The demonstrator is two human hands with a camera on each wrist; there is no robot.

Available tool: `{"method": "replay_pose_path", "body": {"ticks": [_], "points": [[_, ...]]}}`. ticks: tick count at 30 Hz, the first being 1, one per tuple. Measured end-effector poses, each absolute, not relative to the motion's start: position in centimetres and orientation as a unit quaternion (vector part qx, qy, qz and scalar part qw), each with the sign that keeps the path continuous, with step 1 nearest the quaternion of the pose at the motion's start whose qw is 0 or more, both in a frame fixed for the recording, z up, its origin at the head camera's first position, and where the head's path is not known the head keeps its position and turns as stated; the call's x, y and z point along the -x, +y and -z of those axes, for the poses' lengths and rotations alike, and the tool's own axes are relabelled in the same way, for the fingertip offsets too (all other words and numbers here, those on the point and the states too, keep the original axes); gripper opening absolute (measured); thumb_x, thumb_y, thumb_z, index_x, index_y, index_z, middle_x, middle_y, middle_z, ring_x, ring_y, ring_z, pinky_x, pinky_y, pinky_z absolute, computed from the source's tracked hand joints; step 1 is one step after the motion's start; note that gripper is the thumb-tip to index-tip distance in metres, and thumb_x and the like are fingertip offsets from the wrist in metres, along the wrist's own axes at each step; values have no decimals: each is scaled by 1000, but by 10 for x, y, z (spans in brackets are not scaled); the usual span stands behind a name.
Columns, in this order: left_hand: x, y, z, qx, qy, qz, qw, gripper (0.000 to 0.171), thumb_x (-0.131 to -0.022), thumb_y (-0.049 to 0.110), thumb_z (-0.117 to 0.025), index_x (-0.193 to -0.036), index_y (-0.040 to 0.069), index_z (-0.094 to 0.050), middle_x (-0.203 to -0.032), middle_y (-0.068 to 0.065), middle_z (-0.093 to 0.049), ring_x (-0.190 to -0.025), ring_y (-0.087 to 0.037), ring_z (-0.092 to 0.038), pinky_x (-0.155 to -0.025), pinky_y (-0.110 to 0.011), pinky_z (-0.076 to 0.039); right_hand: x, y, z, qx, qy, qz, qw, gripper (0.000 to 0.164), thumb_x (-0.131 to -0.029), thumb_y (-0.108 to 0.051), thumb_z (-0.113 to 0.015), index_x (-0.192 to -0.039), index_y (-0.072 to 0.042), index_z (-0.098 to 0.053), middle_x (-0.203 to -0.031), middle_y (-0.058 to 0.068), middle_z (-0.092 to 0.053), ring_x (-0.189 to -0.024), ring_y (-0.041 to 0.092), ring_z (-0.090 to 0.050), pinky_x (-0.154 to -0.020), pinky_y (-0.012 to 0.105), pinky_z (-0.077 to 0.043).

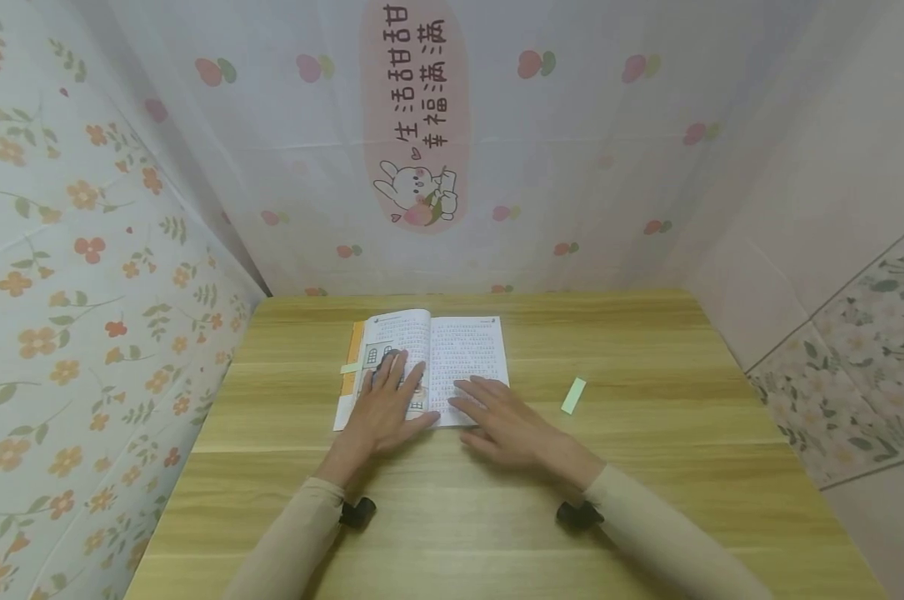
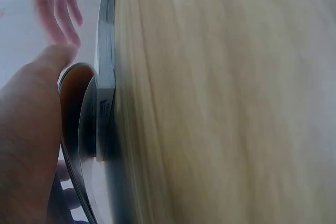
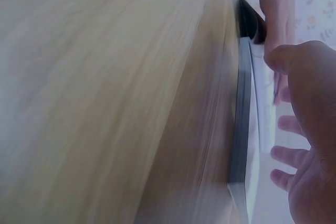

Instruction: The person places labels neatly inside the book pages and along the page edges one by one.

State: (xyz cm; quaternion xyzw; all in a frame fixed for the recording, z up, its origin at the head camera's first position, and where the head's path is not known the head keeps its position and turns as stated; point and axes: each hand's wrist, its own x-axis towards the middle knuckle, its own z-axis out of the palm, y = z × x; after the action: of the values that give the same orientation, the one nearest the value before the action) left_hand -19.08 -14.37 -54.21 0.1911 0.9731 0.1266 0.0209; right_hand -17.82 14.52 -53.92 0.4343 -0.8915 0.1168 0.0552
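Note:
An open book (image 1: pixel 468 350) lies on the table, its left page carrying a picture of a building and its right page full of text. My left hand (image 1: pixel 382 412) rests on the left page with fingers spread, the thumb reaching toward the spine. In the left wrist view the left-hand pages (image 2: pixel 73 129) bulge in a curve beneath that hand. Over the lower part of the right page is my right hand (image 1: pixel 500 421), fingers extended and loosely bent. A pale green sticky strip (image 1: pixel 352 367) juts from the book's left side, across an orange cover edge (image 1: pixel 349 382).
Another pale green strip (image 1: pixel 573 396) lies on the wooden table (image 1: pixel 631 350), right of the book. A patterned cloth (image 1: pixel 609 167) hangs behind the table, and a floral one (image 1: pixel 84 292) on the left. Each wrist wears a small black camera.

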Motion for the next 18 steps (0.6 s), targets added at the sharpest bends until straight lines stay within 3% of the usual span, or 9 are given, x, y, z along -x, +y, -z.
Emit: {"method": "replay_pose_path", "body": {"ticks": [18], "points": [[190,-135,542,-173,977,-117,32,116,-96,86,-64,-182,19,-24,-192,-20,-7,-179,-45,-8,-138,-79,-19,173,209,536,-384,-913,-114,77,64,-107,-34,-76,-161,-4,-60,-172,23,-53,-162,49,-48,-136,65,-38]]}}
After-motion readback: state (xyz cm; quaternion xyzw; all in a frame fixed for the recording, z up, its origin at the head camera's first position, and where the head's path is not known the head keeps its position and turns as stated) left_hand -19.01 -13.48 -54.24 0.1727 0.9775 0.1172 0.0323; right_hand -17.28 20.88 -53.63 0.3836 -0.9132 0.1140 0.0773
